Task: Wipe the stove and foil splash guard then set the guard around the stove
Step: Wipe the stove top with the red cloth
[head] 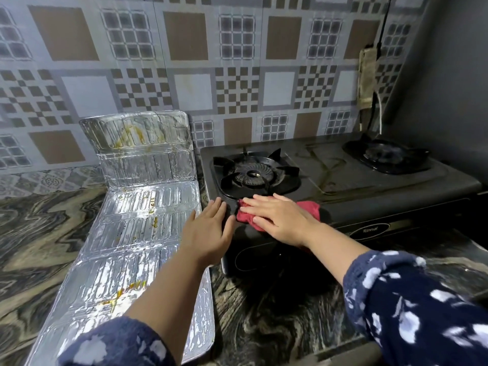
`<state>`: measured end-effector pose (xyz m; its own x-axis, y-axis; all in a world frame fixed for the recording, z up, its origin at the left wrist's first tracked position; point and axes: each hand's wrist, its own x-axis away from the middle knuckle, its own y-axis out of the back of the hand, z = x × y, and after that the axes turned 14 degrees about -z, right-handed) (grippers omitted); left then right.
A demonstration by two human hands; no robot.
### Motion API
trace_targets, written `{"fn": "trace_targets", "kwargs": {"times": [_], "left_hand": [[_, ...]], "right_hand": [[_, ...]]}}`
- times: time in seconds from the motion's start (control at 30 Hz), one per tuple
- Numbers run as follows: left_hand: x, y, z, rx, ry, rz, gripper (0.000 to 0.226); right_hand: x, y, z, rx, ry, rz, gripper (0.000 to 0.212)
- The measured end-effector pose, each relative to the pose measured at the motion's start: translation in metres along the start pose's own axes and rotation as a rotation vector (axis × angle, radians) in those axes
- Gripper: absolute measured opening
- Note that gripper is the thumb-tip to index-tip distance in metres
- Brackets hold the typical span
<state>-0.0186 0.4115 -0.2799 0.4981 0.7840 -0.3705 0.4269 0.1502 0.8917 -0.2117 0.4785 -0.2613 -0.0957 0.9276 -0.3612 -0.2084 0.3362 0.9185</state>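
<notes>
Stove (343, 180): black. Cloth (307, 208): red. Guard (137, 225): silver foil, yellow-brown stains. Tabletop (39, 233): dark marbled swirl. Wall (237, 75): grey-brown checkered tiles. Sleeves (422, 307): navy, white patches.

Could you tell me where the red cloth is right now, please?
In the head view, the red cloth lies on the stove's front edge, just before the left burner, pressed flat under the right hand.

Stove (330, 180) is jammed into the corner, tiled wall (184, 62) right behind it and the grey side wall (449, 88) hard against the far burner (386, 155). The pan supports on the near burner (254, 174) stick up. Left of the stove the foil guard (137, 220) lies on the counter (39, 233), its far end folded up against the wall. There's open countertop in front of the stove.
</notes>
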Motion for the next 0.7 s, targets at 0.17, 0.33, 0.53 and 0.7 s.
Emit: {"fn": "trace_targets", "kwargs": {"times": [0.17, 0.33, 0.53, 0.7], "left_hand": [[0.002, -0.004, -0.008, -0.061, 0.039, -0.066, 0.072], [-0.006, -0.005, -0.03, -0.139, 0.103, -0.094, 0.052], [-0.014, -0.015, -0.078, -0.111, 0.034, -0.174, 0.039], [-0.018, -0.021, -0.1, -0.099, 0.076, -0.217, 0.034]], "right_hand": [[0.006, -0.009, -0.004, 0.039, -0.074, -0.15, 0.044], [0.024, -0.001, -0.04, 0.08, -0.158, -0.149, 0.042], [0.038, 0.013, -0.073, 0.123, -0.245, -0.12, 0.044], [0.029, 0.01, -0.064, 0.189, -0.415, -0.066, 0.051]]}}
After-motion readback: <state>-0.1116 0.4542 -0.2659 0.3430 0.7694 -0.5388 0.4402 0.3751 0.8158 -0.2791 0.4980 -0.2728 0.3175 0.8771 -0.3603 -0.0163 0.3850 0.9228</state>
